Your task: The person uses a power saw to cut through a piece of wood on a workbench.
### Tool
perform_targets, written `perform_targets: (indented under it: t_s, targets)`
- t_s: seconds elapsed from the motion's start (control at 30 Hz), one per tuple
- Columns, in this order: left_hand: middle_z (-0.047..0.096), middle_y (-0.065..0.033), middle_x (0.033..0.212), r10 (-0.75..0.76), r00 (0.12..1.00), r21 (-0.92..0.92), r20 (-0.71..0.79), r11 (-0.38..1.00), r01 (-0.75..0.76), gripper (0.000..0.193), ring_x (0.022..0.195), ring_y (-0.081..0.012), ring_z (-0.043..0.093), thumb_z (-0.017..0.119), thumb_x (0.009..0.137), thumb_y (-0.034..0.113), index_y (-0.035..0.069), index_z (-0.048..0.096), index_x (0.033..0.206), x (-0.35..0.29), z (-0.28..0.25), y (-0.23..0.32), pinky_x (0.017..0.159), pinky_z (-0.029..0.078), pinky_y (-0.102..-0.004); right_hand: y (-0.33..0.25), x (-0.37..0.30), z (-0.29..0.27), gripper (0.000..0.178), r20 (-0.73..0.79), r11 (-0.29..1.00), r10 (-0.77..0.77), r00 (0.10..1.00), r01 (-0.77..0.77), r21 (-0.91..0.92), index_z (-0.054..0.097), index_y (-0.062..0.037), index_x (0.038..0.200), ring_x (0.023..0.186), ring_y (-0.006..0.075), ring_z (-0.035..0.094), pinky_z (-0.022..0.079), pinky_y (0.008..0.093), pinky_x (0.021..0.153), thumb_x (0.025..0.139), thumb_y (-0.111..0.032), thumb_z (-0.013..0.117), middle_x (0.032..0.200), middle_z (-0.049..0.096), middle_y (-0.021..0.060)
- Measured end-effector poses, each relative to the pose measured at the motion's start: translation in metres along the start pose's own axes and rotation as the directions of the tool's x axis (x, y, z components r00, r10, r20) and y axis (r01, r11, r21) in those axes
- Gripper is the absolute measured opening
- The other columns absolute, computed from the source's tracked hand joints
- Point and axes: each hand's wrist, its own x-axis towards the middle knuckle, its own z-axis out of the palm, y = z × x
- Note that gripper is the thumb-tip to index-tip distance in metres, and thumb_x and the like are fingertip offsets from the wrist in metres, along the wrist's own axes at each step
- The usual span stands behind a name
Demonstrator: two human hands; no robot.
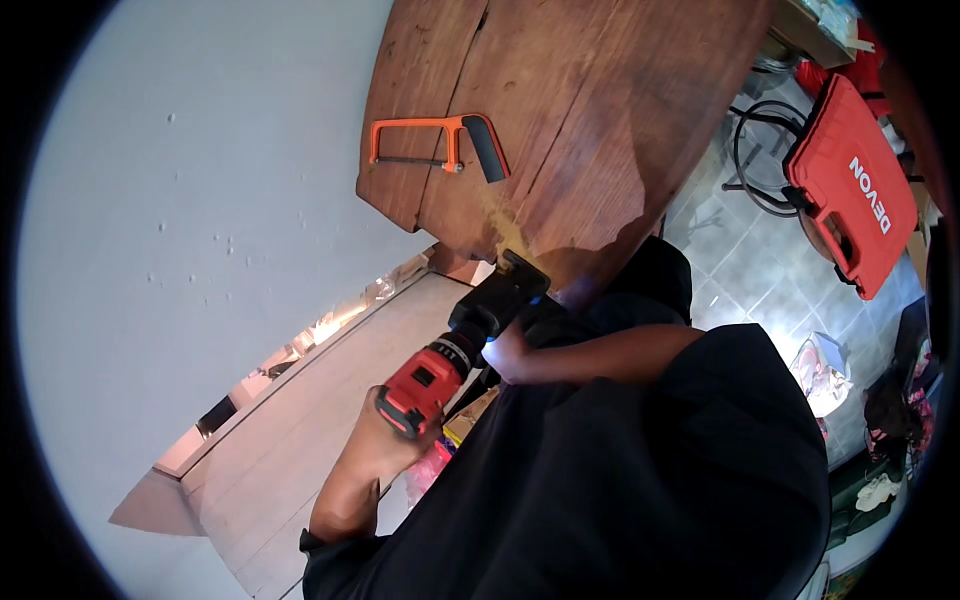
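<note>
A red and black cordless drill (425, 380) with a black saw-like attachment (497, 303) on its front lies slanted across the middle of the view. My left hand (390, 440) is closed round the drill's rear, its fingers partly hidden beneath the body. Below the attachment, my right hand (508, 355) supports it from the right side; most of its fingers are out of sight. The attachment's flat black shoe meets the near edge of a brown wooden tabletop (570, 110). Pale sawdust (508, 228) is scattered on the wood just beyond the shoe. Any blade is hidden.
An orange hacksaw (445, 140) with a black grip lies on the tabletop. Left is a pale wall (190, 220), with a light wooden surface (300, 420) below it. At right, a red tool case (855, 190) sits above a tiled floor (745, 260), beside a black-framed stool (765, 155).
</note>
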Motion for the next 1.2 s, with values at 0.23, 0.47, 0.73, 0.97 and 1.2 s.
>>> perform_targets:
  t_s: [0.23,0.47,0.73,0.97,1.2]
  targets:
    - [0.063,-0.0007,0.073,0.137,0.99,0.089,-0.006,0.987,-0.136,0.024,0.057,-0.0107,0.058,0.062,0.073,-0.004,0.005,0.062,0.095,0.0,-0.003,-0.002,0.046,0.044,-0.0279,-0.017,-0.01,0.003,0.021,-0.017,0.991,0.077,0.997,-0.074,0.112,0.053,-0.0079,0.116,0.101,0.0159,0.061,0.055,0.0342,0.09,0.097,0.001,0.055,0.107,0.06,0.0062]
    - [0.066,-0.013,0.075,-0.076,0.997,0.031,-0.035,0.997,0.077,0.021,0.066,-0.0286,0.062,0.071,0.07,0.001,0.002,0.065,0.091,-0.001,-0.001,0.008,0.067,0.052,-0.0347,-0.006,-0.003,0.0,0.022,-0.002,0.993,0.063,0.998,-0.063,0.098,0.052,-0.0075,0.12,0.104,0.0158,0.061,0.055,0.0341,0.092,0.099,-0.001,0.054,0.111,0.06,0.0068]
    - [0.064,-0.0035,0.077,0.026,0.999,-0.045,-0.023,0.999,-0.027,0.03,0.052,-0.0103,0.056,0.057,0.071,-0.009,0.004,0.061,0.098,0.002,-0.001,0.005,0.04,0.041,-0.0273,0.001,0.004,0.0,0.017,0.001,0.987,-0.074,0.997,0.073,0.14,0.058,-0.0072,0.11,0.099,0.0153,0.062,0.055,0.0335,0.089,0.097,0.002,0.054,0.104,0.062,0.0054]
    - [0.066,-0.0061,0.086,0.053,0.998,-0.08,0.034,0.996,-0.05,0.04,0.066,-0.0135,0.063,0.056,0.069,-0.011,0.002,0.06,0.106,0.006,-0.007,-0.002,0.049,0.049,-0.029,0.013,0.012,-0.002,0.023,0.031,0.987,-0.111,0.993,0.106,0.12,0.06,-0.0077,0.11,0.091,0.0149,0.061,0.054,0.0325,0.08,0.092,0.006,0.053,0.097,0.062,0.0043]
    - [0.064,-0.0117,0.093,0.063,0.996,-0.265,0.066,0.963,-0.043,0.046,0.077,-0.0187,0.066,0.058,0.066,-0.013,-0.002,0.057,0.11,0.001,0.0,-0.007,0.059,0.055,-0.0313,-0.018,-0.01,0.009,0.009,-0.199,0.968,-0.014,0.98,0.063,0.242,0.058,-0.0043,0.082,0.055,0.0158,0.059,0.046,0.0322,0.05,0.09,-0.005,0.063,0.065,0.059,0.0053]
